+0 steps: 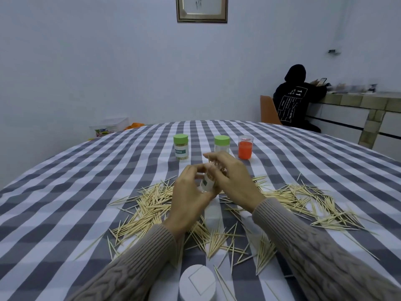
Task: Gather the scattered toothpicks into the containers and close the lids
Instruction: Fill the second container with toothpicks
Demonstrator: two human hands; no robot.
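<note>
A clear jar [207, 184] sits at the middle of the view, held just above the cloth [65, 192] between both hands; the left hand [191, 192] curls round its side from nine o'clock; the right hand [230, 177] closes on a bunch of toothpicks [214, 165] at the jar's mouth, their tips standing up past the fingers; loose picks [152, 205] lie scattered on the cloth around the wrists, thick at eight o'clock, at three o'clock and at six o'clock of the jar; a white lid [197, 283] lies at six o'clock, near the bottom edge; at twelve o'clock stand three more containers in a row: a green-capped full jar [181, 147] at eleven, a green-capped clear jar [221, 144] straight behind the right hand, and an orange-filled jar [245, 147] at one; further out at two o'clock a person in black [297, 98] sits at a counter [358, 101], back turned; a framed picture [201, 8] hangs on the wall at twelve.
</note>
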